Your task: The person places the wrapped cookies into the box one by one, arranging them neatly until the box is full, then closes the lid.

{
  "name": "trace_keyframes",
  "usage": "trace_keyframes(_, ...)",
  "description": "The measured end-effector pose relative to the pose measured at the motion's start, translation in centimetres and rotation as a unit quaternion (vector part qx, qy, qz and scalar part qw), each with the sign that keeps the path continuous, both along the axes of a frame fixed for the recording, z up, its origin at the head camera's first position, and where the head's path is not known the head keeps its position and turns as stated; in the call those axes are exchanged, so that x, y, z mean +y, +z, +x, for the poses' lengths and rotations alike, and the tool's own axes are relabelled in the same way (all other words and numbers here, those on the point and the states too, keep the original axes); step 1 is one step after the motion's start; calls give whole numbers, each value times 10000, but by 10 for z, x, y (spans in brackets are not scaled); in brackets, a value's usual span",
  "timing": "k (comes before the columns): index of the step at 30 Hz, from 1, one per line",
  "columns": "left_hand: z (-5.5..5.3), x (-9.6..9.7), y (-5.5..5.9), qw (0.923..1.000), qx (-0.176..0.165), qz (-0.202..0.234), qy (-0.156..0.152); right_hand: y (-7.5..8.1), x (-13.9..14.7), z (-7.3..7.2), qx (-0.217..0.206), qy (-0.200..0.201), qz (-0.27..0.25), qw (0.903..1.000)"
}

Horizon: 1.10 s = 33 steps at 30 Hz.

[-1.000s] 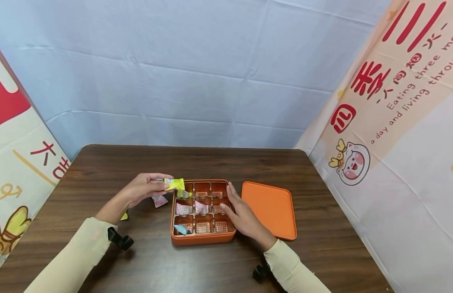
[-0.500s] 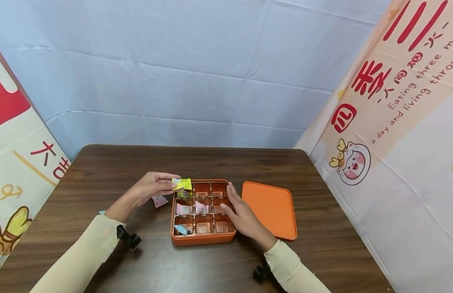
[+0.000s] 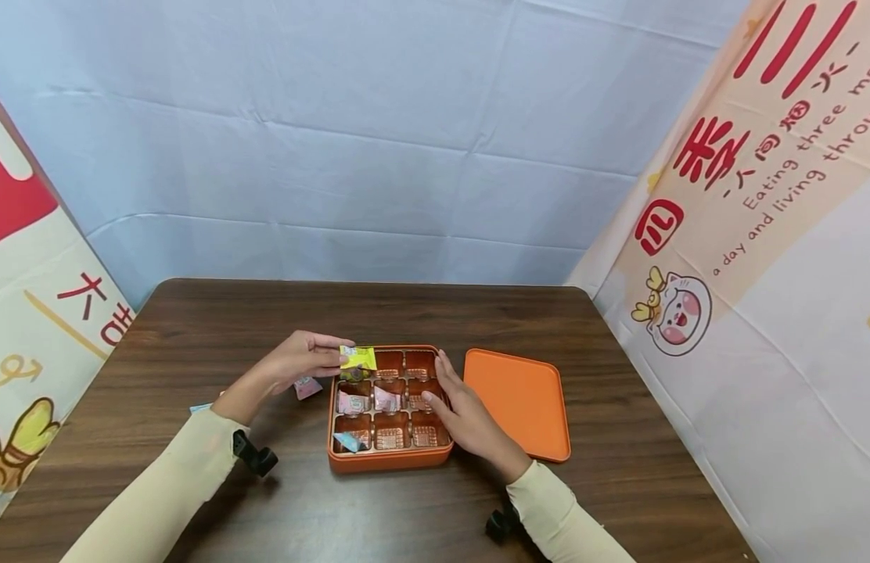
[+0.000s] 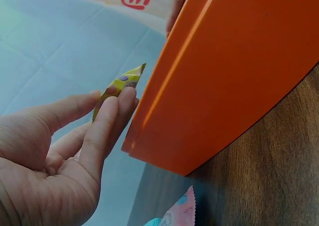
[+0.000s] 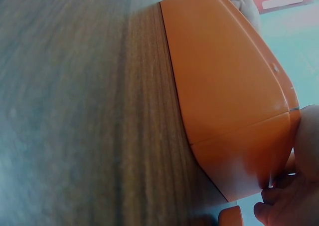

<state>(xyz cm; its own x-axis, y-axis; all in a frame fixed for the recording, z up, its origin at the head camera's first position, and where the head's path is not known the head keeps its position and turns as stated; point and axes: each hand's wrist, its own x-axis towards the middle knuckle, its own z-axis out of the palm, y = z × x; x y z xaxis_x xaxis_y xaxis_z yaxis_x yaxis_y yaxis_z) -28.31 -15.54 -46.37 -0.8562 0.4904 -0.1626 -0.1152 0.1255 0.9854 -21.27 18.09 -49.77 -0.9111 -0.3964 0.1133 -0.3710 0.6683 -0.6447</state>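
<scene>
Head view: we see a person's left hand pinching a yellow packet between thumb and fingertips, held over the back-left compartment of an orange box with nine compartments. The right hand rests against the box's right edge, its fingers extended. Two pink packets sit in the middle row's left and centre compartments, and a blue packet leans in the front-left one. We find another pink packet on the wooden table, left of the box, and an orange lid on the box's right
</scene>
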Motion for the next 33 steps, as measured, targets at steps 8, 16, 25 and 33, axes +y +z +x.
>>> trace_keyframes(8,-2,8,3,9998,10,-104,-197,0,1,2,10,-16,-58,10000)
trace_keyframes(16,-6,15,0,9995,28,-264,-175,-1,1,1,42,-14,-28,10000)
trace_keyframes(25,-7,22,0,9993,-3,-331,-179,0,1,2,-39,-7,-15,10000)
trace_keyframes(33,-8,27,3,9989,29,-416,-215,1,1,1,-3,27,-15,10000)
